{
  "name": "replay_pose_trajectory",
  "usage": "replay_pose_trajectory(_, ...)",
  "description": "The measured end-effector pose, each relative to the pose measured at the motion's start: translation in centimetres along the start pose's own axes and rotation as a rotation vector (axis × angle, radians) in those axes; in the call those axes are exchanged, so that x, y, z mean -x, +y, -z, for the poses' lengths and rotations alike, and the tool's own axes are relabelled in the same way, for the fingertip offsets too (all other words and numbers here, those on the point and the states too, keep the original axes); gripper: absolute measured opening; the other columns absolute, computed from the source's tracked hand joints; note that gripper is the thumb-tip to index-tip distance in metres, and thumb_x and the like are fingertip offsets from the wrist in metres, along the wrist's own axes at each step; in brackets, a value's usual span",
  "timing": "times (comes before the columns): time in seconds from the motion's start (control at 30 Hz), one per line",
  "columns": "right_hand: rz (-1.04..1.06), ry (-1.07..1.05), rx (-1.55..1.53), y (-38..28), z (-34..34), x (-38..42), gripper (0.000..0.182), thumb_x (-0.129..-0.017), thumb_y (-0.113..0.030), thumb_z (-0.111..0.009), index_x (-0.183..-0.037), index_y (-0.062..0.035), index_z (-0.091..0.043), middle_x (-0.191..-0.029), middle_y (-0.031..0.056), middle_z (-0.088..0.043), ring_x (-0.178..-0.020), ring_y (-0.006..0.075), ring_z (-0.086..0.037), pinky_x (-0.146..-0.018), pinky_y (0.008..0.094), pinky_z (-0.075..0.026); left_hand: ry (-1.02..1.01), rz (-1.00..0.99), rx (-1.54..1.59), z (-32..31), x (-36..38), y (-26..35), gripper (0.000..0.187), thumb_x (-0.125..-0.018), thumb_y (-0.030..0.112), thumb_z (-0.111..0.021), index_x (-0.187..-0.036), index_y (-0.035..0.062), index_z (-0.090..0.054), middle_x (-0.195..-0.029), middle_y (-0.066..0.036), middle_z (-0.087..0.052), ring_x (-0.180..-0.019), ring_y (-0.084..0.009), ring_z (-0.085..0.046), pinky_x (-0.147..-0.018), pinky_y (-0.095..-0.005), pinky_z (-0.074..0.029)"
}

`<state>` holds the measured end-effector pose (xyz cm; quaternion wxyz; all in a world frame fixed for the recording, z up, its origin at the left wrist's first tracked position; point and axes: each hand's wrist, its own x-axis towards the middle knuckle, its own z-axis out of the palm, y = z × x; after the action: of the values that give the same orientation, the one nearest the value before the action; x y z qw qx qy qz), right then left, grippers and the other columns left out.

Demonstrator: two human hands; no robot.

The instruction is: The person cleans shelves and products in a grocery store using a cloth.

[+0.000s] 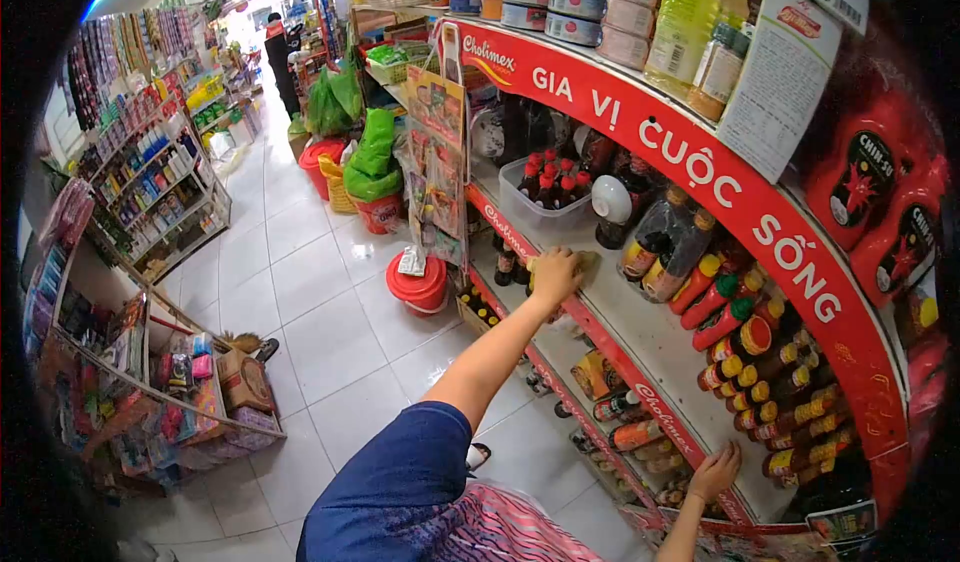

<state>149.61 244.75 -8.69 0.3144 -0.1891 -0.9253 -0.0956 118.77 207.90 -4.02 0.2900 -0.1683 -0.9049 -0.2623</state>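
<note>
My left hand (556, 276) presses down on the front part of the white shelf (612, 302), fingers curled over a small yellowish-brown cloth (590, 261). Most of the cloth is hidden beneath the hand. Close by stands a clear plastic bin (545, 208) of red-capped bottles. Lower right, my right hand (716, 470) rests at the same shelf's red front edge, its fingers stretched out and nothing visible in them. Behind it, several dark sauce bottles with yellow caps (775, 392) fill the shelf's right end.
Cans (575, 2) and oil bottles (686, 22) line the top shelf above a curved red sign (690, 152). Sauce bottles (636, 434) stand lower down. Red lidded buckets (418, 287) sit on the tiled floor (330, 312), with another goods rack (160, 362) at left.
</note>
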Motion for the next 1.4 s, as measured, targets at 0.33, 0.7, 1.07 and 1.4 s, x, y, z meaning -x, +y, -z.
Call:
replay_pose_trajectory(0.33, -0.100, -0.125, -0.041, -1.9, 2.3, -0.8, 0.032, -0.087, -0.021, -0.031, -0.103, -0.0019, -0.051, -0.107, 0.0144, -0.049, -0.097, 0.0290, -0.047, -0.077, 0.0390, -0.040, -0.296, -0.372, 0.108, -0.4, 2.0, 4.8, 0.031, -0.067, 0.031, -0.053, -0.090, 0.0111, -0.056, -0.089, -0.009, -0.050, -0.086, -0.0275, -0.047, -0.069, -0.0402, -0.040)
replay_pose_trajectory(0.7, -0.047, 0.018, -0.078, -0.4, 0.3, 0.2, 0.028, -0.078, -0.013, -0.038, -0.101, -0.0065, -0.053, -0.109, 0.0140, -0.049, -0.097, 0.0310, -0.047, -0.079, 0.0431, -0.039, -0.261, -0.034, -0.225, -4.9, -2.6, -0.4, 0.045, -0.073, 0.032, -0.049, -0.113, 0.0116, -0.043, -0.111, -0.015, -0.045, -0.100, -0.0294, -0.045, -0.080, -0.0409, -0.037)
replay_pose_trajectory(1.07, -0.030, 0.109, -0.182, -0.7, 1.1, -0.6, 0.030, -0.067, -0.013, -0.049, -0.096, -0.0049, -0.052, -0.104, 0.0121, -0.050, -0.092, 0.0315, -0.048, -0.079, 0.0408, -0.039, -0.201, -0.192, -0.208, -2.1, 1.3, 6.8, 0.024, -0.070, 0.021, -0.049, -0.089, 0.0068, -0.055, -0.089, -0.008, -0.053, -0.083, -0.0265, -0.048, -0.068, -0.0403, -0.039)
replay_pose_trajectory(1.4, -0.014, 0.145, -0.220, -0.9, 2.1, -1.0, 0.026, -0.070, -0.015, -0.049, -0.092, -0.0044, -0.054, -0.099, 0.0125, -0.050, -0.091, 0.0304, -0.048, -0.077, 0.0396, -0.039, -0.242, -0.491, 0.104, -4.9, 9.8, 24.0, 0.025, -0.068, 0.025, -0.054, -0.083, 0.0060, -0.055, -0.090, -0.007, -0.052, -0.082, -0.0259, -0.048, -0.066, -0.0375, -0.039)
